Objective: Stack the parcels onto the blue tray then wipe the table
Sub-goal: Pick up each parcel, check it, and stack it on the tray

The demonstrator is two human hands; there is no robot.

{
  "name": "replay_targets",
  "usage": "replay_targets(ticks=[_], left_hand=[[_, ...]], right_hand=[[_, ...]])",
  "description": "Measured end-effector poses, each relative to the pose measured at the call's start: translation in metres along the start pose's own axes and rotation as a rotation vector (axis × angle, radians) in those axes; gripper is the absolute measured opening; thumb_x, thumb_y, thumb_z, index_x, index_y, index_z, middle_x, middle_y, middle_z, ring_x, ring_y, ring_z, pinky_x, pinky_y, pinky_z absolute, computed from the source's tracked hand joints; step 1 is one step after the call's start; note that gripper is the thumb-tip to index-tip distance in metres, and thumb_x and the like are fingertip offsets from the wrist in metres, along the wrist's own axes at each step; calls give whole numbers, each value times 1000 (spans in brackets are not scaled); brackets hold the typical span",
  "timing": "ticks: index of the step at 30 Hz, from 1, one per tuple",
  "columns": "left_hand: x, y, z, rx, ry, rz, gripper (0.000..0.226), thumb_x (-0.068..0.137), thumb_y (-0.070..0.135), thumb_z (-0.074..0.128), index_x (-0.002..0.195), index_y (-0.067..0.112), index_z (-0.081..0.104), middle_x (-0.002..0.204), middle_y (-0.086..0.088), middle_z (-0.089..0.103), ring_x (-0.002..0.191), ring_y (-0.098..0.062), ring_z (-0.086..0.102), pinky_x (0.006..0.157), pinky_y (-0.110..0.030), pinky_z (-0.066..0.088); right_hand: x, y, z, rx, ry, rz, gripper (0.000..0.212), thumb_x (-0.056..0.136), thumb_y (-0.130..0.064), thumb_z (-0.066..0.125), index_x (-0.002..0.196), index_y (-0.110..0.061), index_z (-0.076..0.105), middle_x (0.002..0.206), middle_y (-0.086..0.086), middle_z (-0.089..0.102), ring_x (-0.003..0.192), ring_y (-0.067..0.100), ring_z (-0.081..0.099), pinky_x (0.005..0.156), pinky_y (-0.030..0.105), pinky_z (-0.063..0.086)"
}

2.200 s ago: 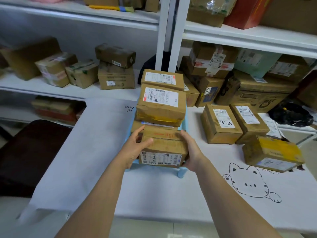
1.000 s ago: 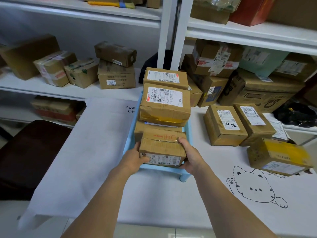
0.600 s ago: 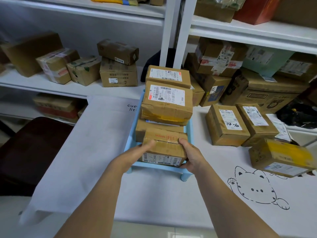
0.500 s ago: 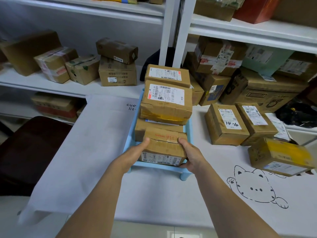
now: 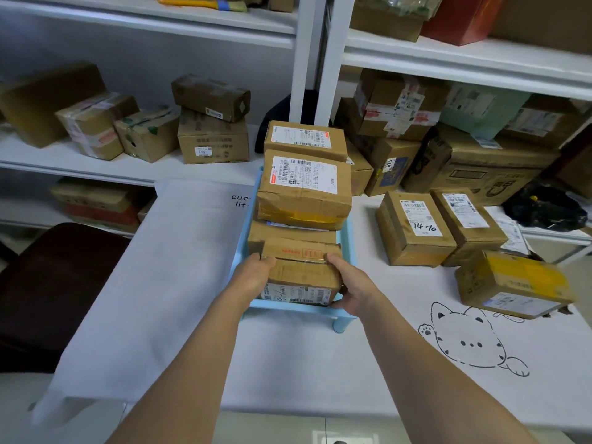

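Both hands, left (image 5: 253,277) and right (image 5: 352,288), gripping the parcel (image 5: 302,272) by its sides so it seats square at the tray's (image 5: 349,233) front.

Left hand (image 5: 253,277), right hand (image 5: 352,288) — both forward, each grip curled

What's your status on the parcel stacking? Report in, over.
Left hand, right hand: grip on sides of front parcel. Parcel down in blue tray, near end. Three more parcels on table, right side.
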State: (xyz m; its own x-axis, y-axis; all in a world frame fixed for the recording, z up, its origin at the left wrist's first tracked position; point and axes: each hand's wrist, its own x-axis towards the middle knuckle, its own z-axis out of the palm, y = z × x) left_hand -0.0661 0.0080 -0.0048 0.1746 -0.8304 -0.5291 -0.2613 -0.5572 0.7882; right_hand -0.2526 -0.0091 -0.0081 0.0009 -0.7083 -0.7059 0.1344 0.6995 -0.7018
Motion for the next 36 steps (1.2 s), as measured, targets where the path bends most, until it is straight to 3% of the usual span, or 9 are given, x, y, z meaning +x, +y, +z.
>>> replay_targets(ticks=[4,6,11,15,20,23,27,32,36], left_hand=[[-6,13,7,137,238,189,28,93,24,47,115,11,58,114,-10,61,101,-27,57,84,-35,48],[-11,24,11,209,396,311,18,89,16,50,102,12,62,110,-7,58,103,-26,55,82,-35,46],[-30,62,35,302,510,499,15,90,11,51,85,20,62,99,6,50,99,-13,42,77,-26,34],[-33,89,72,275,418,570,18,88,6,50,84,16,65,97,5,52,96,-12,43,73,-24,31],[-17,109,124,289,268,601,17,89,10,52,90,14,68,106,-7,60,100,-27,56,82,-32,45],[-5,118,160,345,171,575,22,90,10,49,98,13,69,112,-8,63,105,-29,57,88,-32,44],[14,124,201,390,56,449,25,92,8,44,106,4,65,117,-14,60,109,-33,54,92,-35,44],[42,128,242,423,-24,274,23,93,8,37,72,16,43,98,-14,57,93,-35,52,80,-37,45],[60,134,270,387,-53,156,31,96,10,34,119,0,51,131,-18,51,119,-35,49,93,-35,42]], right_hand=[[1,0,-3,38,18,5,52,83,-52,63,120,-17,52,122,10,58,116,27,53,102,53,41],[1,-3,-6,47,55,-4,64,79,-56,65,129,-18,49,128,10,55,120,28,52,104,53,40],[-6,-18,-25,158,118,-90,32,89,-37,60,111,-13,61,92,10,60,86,21,58,86,38,50],[-7,-32,-56,234,179,-136,20,92,-26,59,105,-11,62,90,4,63,87,19,61,87,38,51],[-4,-51,-100,238,314,-156,8,92,-17,54,85,-15,57,95,5,61,94,19,59,85,37,53],[5,-59,-136,246,378,-154,13,91,-18,52,101,-16,60,110,8,59,104,20,58,76,32,51],[22,-71,-181,184,446,-141,26,97,-14,44,120,-17,55,116,13,56,115,26,52,99,39,46],[55,-87,-221,107,457,-186,38,96,-1,39,134,1,45,98,10,51,68,10,44,92,40,42],[75,-102,-237,111,461,-103,38,100,-10,37,139,-10,42,108,10,51,93,22,47,84,32,37]])
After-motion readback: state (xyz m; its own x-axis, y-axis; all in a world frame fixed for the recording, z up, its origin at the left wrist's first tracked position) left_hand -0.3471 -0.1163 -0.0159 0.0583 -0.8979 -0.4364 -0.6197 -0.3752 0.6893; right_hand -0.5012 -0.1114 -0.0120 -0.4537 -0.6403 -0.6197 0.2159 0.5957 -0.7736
